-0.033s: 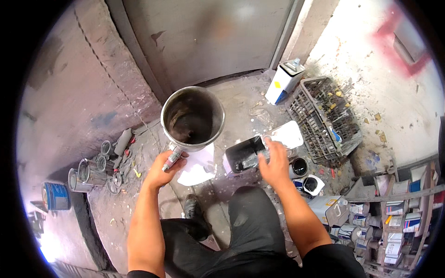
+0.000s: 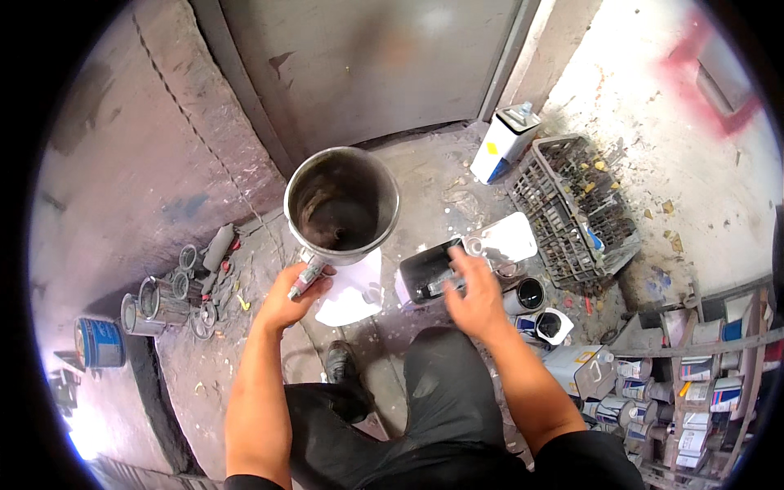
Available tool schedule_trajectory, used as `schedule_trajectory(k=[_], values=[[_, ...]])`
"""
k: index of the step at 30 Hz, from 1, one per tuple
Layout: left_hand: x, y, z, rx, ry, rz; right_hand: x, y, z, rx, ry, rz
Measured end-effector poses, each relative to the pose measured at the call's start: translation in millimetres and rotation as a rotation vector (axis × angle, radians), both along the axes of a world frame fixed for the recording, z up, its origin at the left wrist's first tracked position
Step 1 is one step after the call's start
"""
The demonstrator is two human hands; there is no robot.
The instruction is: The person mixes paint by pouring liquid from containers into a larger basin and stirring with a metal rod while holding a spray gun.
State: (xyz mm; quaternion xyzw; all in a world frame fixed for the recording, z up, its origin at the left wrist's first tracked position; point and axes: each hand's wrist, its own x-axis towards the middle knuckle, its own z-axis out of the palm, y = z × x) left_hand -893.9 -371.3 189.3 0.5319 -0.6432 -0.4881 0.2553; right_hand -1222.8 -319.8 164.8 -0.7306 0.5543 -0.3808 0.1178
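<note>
My left hand is closed round the stubby, paint-smeared handle of a round metal pot. The pot is open at the top, with a pale rim and a dark, stained inside. To its right, my right hand is over the edge of a rectangular container with a black top; its fingers are apart, slightly blurred, and nothing shows in them. A clear, shiny patch lies on the container beside those fingers. Beyond the hand is a white rectangular piece. Below the pot lies a white sheet.
A grey plastic crate and a white can stand at the right. Two small cans, one with dark contents, sit nearer. A rack of tins is lower right. Tins and a blue bucket stand left.
My right hand has moved left and a little nearer, away from the edge of the white piece. The pot in my left hand has hardly shifted.
</note>
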Motion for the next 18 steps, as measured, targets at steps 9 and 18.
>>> schedule_trajectory(k=[9, 18], values=[[-16, -1, 4, -0.042, 0.041, -0.014, 58, -2, 29, -0.108, 0.269, 0.453], [-10, 2, 5, -0.036, 0.114, -0.003, -30, -9, 117, -0.162, 0.074, -0.153]])
